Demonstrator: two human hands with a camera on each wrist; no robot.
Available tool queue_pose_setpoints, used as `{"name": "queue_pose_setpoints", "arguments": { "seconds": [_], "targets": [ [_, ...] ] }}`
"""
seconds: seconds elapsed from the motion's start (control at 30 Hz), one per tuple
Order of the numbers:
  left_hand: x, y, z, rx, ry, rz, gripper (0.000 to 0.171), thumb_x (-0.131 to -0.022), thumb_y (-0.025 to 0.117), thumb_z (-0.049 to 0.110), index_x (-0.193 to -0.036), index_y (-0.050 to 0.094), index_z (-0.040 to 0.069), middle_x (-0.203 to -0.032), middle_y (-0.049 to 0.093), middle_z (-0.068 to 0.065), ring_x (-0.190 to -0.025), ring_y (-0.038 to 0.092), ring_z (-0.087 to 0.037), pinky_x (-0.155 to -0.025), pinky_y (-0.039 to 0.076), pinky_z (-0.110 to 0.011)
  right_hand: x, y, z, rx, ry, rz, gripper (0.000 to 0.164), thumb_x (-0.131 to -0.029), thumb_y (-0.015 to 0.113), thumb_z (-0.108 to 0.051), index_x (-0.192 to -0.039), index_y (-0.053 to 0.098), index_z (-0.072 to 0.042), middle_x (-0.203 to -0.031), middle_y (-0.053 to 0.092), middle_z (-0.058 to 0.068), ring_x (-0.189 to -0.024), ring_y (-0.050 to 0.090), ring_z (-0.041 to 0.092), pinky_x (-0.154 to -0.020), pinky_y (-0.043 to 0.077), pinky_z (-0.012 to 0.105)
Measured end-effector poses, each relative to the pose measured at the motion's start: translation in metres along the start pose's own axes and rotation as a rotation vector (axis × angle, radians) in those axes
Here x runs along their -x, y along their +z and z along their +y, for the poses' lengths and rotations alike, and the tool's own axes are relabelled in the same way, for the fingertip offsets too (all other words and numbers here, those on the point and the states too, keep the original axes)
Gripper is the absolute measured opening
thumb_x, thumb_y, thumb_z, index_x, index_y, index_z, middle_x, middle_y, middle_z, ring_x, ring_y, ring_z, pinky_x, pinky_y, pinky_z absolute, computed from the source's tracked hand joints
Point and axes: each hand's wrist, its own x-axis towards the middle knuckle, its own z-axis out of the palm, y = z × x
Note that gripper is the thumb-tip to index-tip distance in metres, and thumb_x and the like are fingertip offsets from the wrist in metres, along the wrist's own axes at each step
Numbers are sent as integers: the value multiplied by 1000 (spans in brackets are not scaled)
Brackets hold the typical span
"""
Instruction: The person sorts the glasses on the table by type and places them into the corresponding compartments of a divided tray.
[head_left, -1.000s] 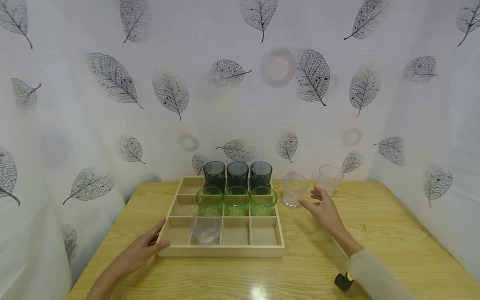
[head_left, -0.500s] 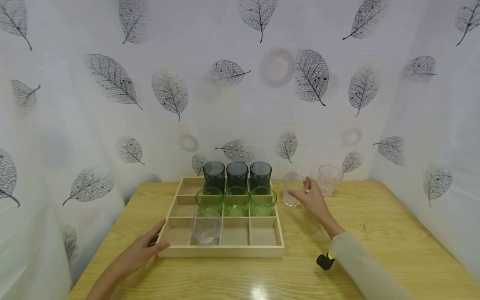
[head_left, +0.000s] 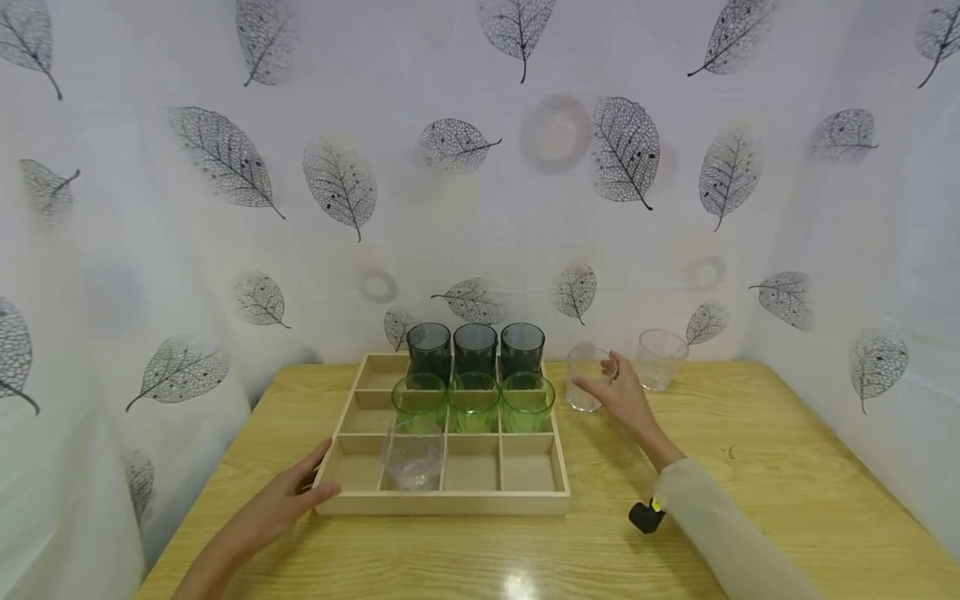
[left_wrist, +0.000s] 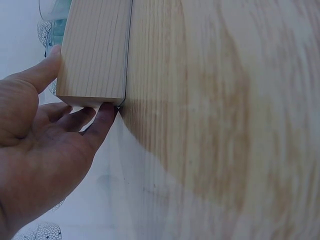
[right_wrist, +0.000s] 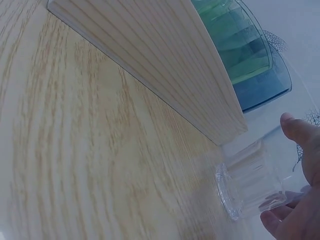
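At the front left corner of the wooden divided tray (head_left: 450,503), my left hand (head_left: 273,508) holds the frame, thumb on the rim and fingers against the side (left_wrist: 92,80). My right hand (head_left: 626,402) is around a clear glass (head_left: 585,392) standing upright on the table beside the tray. In the right wrist view the thumb (right_wrist: 295,131) is apart from this glass (right_wrist: 250,182), while fingertips lie against or close behind it. Inside the tray, dark grey glasses (head_left: 475,348) fill the back row's right compartments, green glasses (head_left: 473,408) the middle row's. One clear glass (head_left: 413,457) occupies the front row's second compartment.
Another clear glass (head_left: 661,362) stands farther right, just behind my right hand. A leaf-patterned curtain (head_left: 480,208) hangs along the table's back and sides. Below my right sleeve, a small black object (head_left: 646,517) shows above the wooden table (head_left: 420,558).
My right hand has moved left from between the two loose clear glasses to the nearer one, then stayed almost still. That glass has not moved. My left hand keeps its place on the tray.
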Motion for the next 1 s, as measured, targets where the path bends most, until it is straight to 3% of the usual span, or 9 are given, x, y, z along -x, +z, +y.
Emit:
{"name": "queue_pose_setpoints", "arguments": {
  "seconds": [0.37, 0.63, 1.0],
  "targets": [
    [1, 0, 1, 12, 18, -11, 79, -109, 55, 26, -165, 7, 0, -168, 4, -29, -146, 22, -57, -110, 38, -63, -1, -3, 1, 25, -16, -3, 99, -94, 77, -35, -160, 19, 10, -147, 45, 35, -134, 47, 48, -112, 38, 60],
    [1, 0, 0, 15, 26, -21, 78, -109, 55, 24, -165, 6, -1, -167, 3, -31, -145, 22, -60, -108, 40, -64, 18, -11, -1, 15, -60, 4, 92, -93, 78, -30, -159, 26, 7, -148, 48, 31, -132, 49, 45, -110, 39, 60],
    [0, 0, 2, 22, 1, -21, 78, -110, 54, 26, -166, 5, 1, -168, 1, -29, -146, 19, -59, -109, 39, -65, 42, -27, -8, 46, -112, -32, 91, -92, 80, -31, -159, 29, 3, -142, 55, 27, -127, 55, 40, -106, 41, 51]
  ]
}}
